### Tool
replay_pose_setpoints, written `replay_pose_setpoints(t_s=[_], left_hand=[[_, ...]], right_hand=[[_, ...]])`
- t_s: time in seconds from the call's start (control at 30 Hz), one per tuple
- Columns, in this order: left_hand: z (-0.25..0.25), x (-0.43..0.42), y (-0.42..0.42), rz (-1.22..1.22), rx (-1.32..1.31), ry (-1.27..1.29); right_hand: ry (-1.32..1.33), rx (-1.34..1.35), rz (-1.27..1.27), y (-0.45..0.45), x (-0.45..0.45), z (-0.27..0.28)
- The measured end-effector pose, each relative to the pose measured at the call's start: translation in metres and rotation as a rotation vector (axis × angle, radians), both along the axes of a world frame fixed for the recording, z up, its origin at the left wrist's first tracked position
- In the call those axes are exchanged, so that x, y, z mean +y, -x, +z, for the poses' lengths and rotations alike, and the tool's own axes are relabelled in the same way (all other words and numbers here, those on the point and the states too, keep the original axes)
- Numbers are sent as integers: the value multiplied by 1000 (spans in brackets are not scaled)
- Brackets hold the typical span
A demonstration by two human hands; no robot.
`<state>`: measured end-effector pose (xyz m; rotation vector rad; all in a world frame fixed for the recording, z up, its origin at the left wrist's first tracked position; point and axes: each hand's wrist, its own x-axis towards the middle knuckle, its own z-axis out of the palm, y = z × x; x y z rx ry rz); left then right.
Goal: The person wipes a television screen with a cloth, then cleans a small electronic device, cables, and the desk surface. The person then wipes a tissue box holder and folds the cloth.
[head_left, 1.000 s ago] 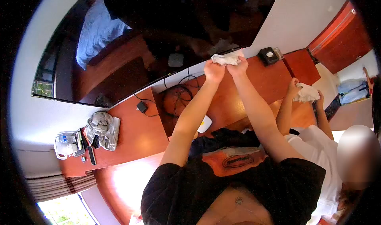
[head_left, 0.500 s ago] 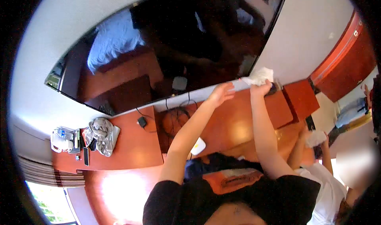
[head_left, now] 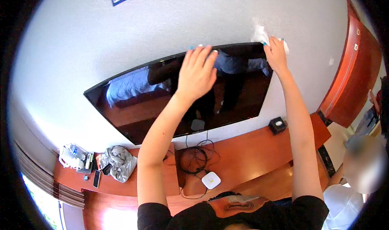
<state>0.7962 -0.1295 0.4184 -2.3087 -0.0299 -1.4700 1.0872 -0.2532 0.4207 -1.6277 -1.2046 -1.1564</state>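
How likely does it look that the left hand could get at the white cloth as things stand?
Probably yes: the left hand is at the television's top edge, nothing visibly between it and the white cloth, though the right hand partly covers that.

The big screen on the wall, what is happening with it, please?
A person has both hands at the top edge of the screen. The right hand holds a white cloth by the upper right corner; the left hand seems to hold nothing. Below, a white box and dark cables lie on the wooden furniture. Another person is partly in view at the right.
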Motion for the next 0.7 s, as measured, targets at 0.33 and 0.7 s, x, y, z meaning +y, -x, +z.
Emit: replay_pose_setpoints(t_s=[0.33, 0.7], left_hand=[[5, 88, 123, 303, -11, 25], [3, 152, 229, 355, -119, 27]], right_hand=[[-97, -194, 128, 152, 83, 3], [-76, -173, 281, 338, 188, 1]])
